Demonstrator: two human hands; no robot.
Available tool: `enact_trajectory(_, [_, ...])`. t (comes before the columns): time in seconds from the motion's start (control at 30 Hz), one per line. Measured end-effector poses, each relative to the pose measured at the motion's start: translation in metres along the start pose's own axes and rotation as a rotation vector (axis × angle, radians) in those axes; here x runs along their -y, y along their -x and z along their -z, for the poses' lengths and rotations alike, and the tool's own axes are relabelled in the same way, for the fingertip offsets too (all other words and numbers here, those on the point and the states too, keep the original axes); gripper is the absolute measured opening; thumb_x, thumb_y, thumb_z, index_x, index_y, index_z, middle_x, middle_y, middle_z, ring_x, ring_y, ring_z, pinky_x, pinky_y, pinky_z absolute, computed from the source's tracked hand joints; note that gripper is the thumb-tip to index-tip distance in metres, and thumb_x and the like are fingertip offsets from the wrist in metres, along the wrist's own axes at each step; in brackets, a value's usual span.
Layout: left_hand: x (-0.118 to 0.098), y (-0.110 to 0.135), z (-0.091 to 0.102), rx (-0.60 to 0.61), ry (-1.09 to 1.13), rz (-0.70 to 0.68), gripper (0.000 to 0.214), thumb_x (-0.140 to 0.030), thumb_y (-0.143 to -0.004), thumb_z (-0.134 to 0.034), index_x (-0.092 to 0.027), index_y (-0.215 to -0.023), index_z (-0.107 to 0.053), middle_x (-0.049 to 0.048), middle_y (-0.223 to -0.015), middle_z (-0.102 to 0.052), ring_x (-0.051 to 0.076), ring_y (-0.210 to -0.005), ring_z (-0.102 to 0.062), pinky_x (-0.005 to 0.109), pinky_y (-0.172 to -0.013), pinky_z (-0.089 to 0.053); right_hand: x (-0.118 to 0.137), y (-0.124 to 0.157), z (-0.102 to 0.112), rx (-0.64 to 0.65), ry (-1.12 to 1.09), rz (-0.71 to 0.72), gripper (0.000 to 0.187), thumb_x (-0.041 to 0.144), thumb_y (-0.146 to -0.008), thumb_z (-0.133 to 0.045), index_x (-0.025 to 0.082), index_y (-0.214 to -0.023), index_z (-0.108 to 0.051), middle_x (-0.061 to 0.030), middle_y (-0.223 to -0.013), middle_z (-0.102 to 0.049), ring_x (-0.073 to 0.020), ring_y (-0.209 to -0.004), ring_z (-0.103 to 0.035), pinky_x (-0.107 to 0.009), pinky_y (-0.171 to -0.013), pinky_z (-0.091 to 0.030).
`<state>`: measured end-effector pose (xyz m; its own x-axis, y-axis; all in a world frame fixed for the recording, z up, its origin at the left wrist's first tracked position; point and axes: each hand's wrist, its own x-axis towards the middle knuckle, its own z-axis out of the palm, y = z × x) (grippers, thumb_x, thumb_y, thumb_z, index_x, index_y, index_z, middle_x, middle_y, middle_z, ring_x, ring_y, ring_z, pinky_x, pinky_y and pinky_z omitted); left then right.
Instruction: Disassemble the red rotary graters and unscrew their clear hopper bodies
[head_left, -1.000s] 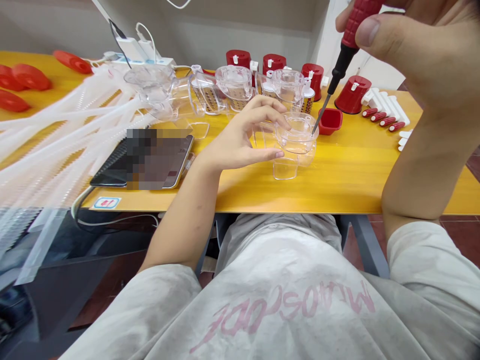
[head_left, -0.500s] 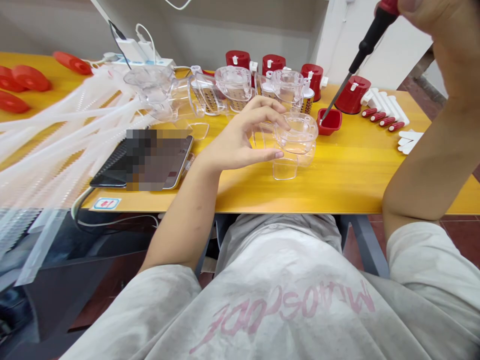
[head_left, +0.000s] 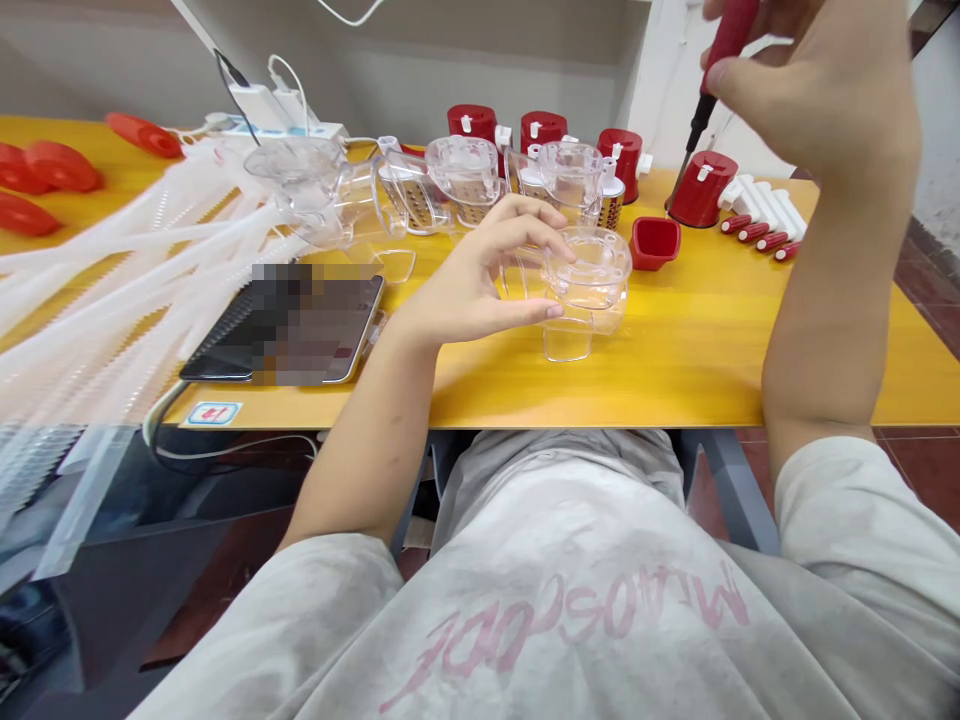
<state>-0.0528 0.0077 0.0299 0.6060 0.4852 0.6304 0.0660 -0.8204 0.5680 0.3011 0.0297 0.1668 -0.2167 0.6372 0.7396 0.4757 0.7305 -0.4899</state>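
Note:
My left hand (head_left: 484,275) curves its thumb and fingers around the near side of a clear plastic housing (head_left: 592,290), which stands on the yellow table (head_left: 675,370). Raised at the upper right, my right hand (head_left: 832,100) grips a screwdriver (head_left: 729,45) by its red handle. The shaft slants down to the left. Its tip appears in front of or beside a red cylindrical cup (head_left: 703,190); I cannot tell whether they touch. A small square red cup (head_left: 655,244) sits just right of the housing.
More clear housings (head_left: 463,165) and perforated metal drums stand behind, before several red cups (head_left: 544,127). White handles with red grips (head_left: 770,240) lie at the right. On the left are a tablet (head_left: 352,330), translucent strips (head_left: 150,260), red oval pieces (head_left: 64,165) and a power strip (head_left: 330,130).
My right hand has lowered and come into fuller view, with the screwdriver turned steeper. Its tip has moved right from the small square cup toward the cylindrical cup. My left hand stays put.

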Motion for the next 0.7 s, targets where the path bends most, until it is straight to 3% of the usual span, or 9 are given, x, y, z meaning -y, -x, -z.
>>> enact_trajectory(0.07, [0.000, 0.000, -0.001, -0.003, 0.006, 0.006, 0.071, -0.089, -0.084, -0.094, -0.034, -0.126, -0.081, 0.0161, -0.158, -0.073, 0.046, -0.154, -0.070, 0.064, -0.114, -0.075, -0.015, -0.003, -0.008, 0.021, 0.091, 0.040, 0.075, -0.023, -0.064, -0.079, 0.025, -0.121, -0.086, 0.0032, -0.123, -0.084, -0.0101, -0.108, -0.082, -0.014, -0.070, -0.060])
enact_trajectory(0.27, [0.000, 0.000, -0.002, -0.009, 0.026, 0.015, 0.071, -0.089, -0.082, -0.096, -0.034, -0.124, -0.081, 0.0156, -0.159, -0.073, 0.045, -0.153, -0.071, 0.064, -0.114, -0.075, -0.053, 0.000, -0.017, 0.115, 0.159, -0.041, 0.063, -0.018, -0.070, -0.084, 0.027, -0.115, -0.085, 0.0073, -0.108, -0.085, -0.0086, -0.093, -0.076, -0.023, -0.083, -0.073])
enact_trajectory(0.43, [0.001, 0.000, 0.000, 0.020, 0.020, 0.015, 0.078, -0.095, -0.084, -0.091, -0.030, -0.127, -0.080, 0.0135, -0.162, -0.071, 0.046, -0.157, -0.067, 0.064, -0.116, -0.074, -0.070, 0.001, -0.019, 0.167, 0.218, -0.065, 0.025, 0.014, -0.096, -0.093, 0.016, -0.118, -0.083, -0.0015, -0.105, -0.084, -0.0104, -0.087, -0.077, -0.027, -0.082, -0.072])
enact_trajectory(0.5, [0.002, 0.000, 0.001, 0.022, 0.020, 0.008, 0.077, -0.095, -0.085, -0.090, -0.032, -0.127, -0.079, 0.0128, -0.162, -0.071, 0.046, -0.158, -0.066, 0.064, -0.115, -0.074, -0.073, 0.001, -0.020, 0.173, 0.238, -0.064, 0.021, 0.022, -0.103, -0.091, 0.014, -0.119, -0.082, -0.0033, -0.105, -0.082, -0.0119, -0.088, -0.076, -0.029, -0.083, -0.071])
enact_trajectory(0.7, [-0.001, 0.000, -0.001, -0.005, 0.015, 0.005, 0.070, -0.089, -0.084, -0.095, -0.035, -0.126, -0.081, 0.0147, -0.158, -0.074, 0.045, -0.155, -0.070, 0.064, -0.114, -0.076, -0.068, 0.001, -0.021, 0.157, 0.267, -0.075, 0.026, 0.005, -0.091, -0.093, 0.015, -0.113, -0.083, -0.0016, -0.104, -0.084, -0.0107, -0.086, -0.073, -0.034, -0.091, -0.073])
